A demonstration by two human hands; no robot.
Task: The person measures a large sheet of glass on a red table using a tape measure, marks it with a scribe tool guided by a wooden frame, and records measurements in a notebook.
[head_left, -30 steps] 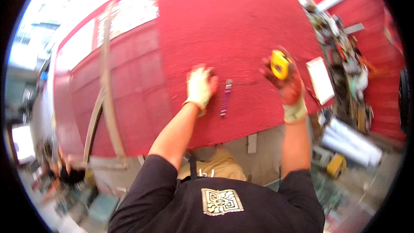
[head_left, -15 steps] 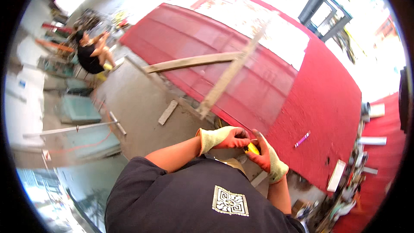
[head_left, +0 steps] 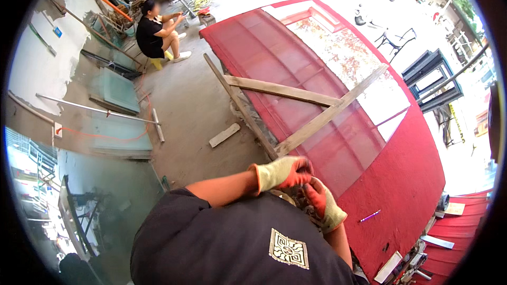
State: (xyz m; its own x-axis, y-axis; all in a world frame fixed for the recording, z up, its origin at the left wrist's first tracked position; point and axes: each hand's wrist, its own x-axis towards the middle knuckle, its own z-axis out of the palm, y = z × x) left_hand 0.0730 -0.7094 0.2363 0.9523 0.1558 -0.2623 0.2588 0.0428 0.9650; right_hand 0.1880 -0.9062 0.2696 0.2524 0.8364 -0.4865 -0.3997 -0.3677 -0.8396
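Note:
My left hand (head_left: 284,173), in a yellow glove with an orange-red palm, is closed in front of my chest with its fingers pinched together. Close against it, my right hand (head_left: 328,208), gloved alike, has its fingers curled in. Whatever lies in the fingers is hidden. Both hands are over the near edge of a table covered in red cloth (head_left: 404,179). A large clear glass sheet (head_left: 346,161) lies on that cloth. Across the glass rests a wooden T-square (head_left: 332,113), its joined strips reaching past the near edge. To the right lies a purple pen (head_left: 369,216).
A person (head_left: 154,34) sits on a low yellow stool at the far left. Glass panes (head_left: 119,92) lean by the left wall, and a wood offcut (head_left: 224,135) is on the floor. Dark frames (head_left: 433,79) stand beyond the table at the right.
My head view has shifted, so the table appears further right and lower. The yellow tape measure seen in my right hand is now out of sight. Both hands stay close together.

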